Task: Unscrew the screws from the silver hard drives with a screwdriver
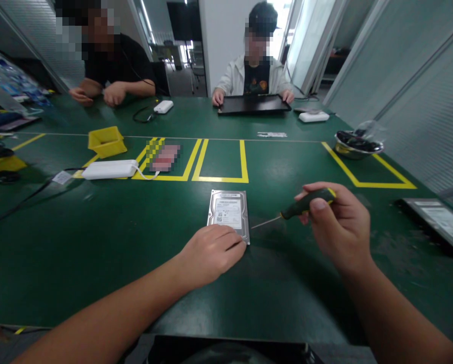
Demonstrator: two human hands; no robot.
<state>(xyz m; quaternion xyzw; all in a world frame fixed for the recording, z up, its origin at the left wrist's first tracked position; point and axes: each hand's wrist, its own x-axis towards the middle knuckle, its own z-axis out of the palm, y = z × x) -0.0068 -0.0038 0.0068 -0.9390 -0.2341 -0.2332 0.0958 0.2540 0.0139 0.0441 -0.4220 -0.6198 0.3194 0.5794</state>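
A silver hard drive (pixel 228 207) with a white label lies on the green table in front of me. My left hand (pixel 213 251) is closed over its near end, fingers together and hiding that part. In my right hand (pixel 336 222) is a screwdriver (pixel 304 205) with a dark green and yellow handle, gripped between thumb and fingers. Its thin shaft points left, and the tip appears just beside the drive's right edge; contact cannot be made out.
At right lies another drive (pixel 439 218); behind it stands a metal bowl (pixel 357 146) of dark items. A yellow bin (pixel 107 141), a white power bank (pixel 110 169) and a blurred pinkish item (pixel 166 157) are left. Two people sit opposite, one holding a black panel (pixel 255 104).
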